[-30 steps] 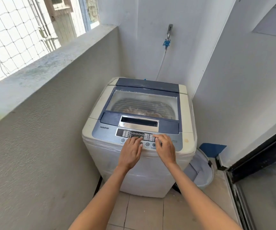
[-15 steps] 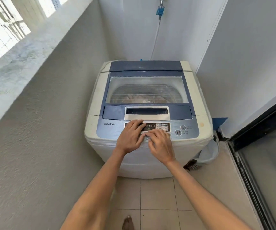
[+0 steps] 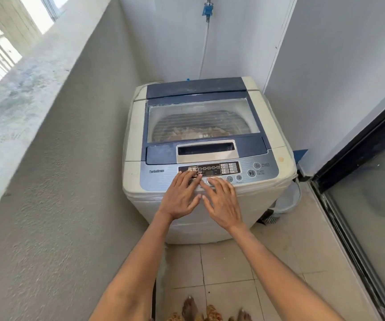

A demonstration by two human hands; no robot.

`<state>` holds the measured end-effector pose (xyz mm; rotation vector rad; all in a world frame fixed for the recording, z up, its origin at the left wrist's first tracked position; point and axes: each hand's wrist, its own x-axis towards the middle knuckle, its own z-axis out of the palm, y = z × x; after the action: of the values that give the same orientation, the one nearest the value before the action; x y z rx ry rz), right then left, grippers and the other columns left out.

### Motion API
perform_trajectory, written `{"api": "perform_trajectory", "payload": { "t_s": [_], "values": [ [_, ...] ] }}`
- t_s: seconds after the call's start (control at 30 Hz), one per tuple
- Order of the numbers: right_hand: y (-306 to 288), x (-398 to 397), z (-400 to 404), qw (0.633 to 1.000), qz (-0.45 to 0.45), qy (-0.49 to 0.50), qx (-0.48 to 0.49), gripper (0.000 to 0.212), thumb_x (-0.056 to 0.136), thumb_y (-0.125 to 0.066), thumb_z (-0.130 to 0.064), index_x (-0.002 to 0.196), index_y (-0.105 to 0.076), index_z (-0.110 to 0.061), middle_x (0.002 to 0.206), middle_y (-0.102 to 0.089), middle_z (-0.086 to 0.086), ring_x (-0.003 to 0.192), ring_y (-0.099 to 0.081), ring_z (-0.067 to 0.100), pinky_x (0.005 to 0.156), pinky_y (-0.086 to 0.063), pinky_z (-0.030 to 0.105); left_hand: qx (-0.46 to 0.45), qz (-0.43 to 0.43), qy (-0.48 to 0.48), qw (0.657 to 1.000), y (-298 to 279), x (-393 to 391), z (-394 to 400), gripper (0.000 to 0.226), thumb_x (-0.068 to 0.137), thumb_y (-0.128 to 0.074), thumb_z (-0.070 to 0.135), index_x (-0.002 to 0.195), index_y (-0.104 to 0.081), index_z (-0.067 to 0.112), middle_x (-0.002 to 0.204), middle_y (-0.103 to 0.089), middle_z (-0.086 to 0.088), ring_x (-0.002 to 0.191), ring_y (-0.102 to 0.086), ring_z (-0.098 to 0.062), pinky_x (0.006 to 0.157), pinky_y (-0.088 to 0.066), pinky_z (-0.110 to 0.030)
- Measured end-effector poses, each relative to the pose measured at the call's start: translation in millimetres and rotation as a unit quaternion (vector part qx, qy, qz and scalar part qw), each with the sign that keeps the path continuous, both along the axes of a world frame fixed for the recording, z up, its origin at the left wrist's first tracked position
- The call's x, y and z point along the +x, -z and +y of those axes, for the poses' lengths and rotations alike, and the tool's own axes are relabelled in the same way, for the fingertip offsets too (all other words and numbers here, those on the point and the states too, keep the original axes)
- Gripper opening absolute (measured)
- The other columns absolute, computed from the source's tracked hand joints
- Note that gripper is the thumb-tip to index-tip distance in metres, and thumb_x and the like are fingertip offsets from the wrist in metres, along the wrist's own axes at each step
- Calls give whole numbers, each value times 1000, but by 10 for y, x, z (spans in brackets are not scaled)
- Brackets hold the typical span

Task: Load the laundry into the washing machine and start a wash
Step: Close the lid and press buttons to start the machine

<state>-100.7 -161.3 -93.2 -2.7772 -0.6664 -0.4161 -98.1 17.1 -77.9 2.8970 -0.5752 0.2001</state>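
A white top-loading washing machine (image 3: 135,126) with a blue lid stands in the corner. The lid is down, and laundry (image 3: 193,133) shows dimly through its clear window (image 3: 200,112). On the front lies the control panel (image 3: 210,169) with a power button (image 3: 256,165) and a start/pause button (image 3: 251,173) at its right. My left hand (image 3: 182,195) lies flat with straight fingers on the panel's left buttons. My right hand (image 3: 221,200) is beside it, fingers spread over the row of round buttons. Neither hand holds anything.
A rough concrete wall (image 3: 59,158) with a ledge runs along the left. A glass sliding door (image 3: 372,193) with a dark frame is on the right. A pale basin (image 3: 288,200) sits behind the machine's right side. A hose (image 3: 204,49) hangs from a wall tap. My bare feet stand on floor tiles.
The view has tilted down and drawn closer to the machine. Both hands have slid left along the panel and now lie side by side, farther from the start/pause button.
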Motion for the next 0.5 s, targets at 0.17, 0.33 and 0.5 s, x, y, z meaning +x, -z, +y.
{"api": "perform_trajectory", "payload": {
  "t_s": [0.17,0.33,0.5],
  "values": [
    [-35,3,-133,999,13,38,23,37,93,-42,-35,126,-55,-25,124,-55,0,121,-50,19,106,-27,34,13,-18,18,1000,45,-40,-64,56,92,-33,45,137,-47,14,140,-47,-12,131,-43,-27,115,-26,-43],
    [-60,108,-601,995,12,93,30,33,93,-47,-32,125,-54,-29,122,-54,1,119,-49,20,105,-34,38,29,-18,58,998,-28,58,-527,52,95,-29,42,136,-50,18,136,-51,-11,128,-48,-28,113,-29,-45],
    [-85,237,-1069,992,13,124,15,36,94,-54,-29,130,-54,-27,125,-55,7,117,-52,24,100,-42,40,42,6,62,997,-57,218,-954,51,98,-25,43,142,-40,22,147,-39,-9,137,-35,-27,116,-18,-45]
  ]
}}
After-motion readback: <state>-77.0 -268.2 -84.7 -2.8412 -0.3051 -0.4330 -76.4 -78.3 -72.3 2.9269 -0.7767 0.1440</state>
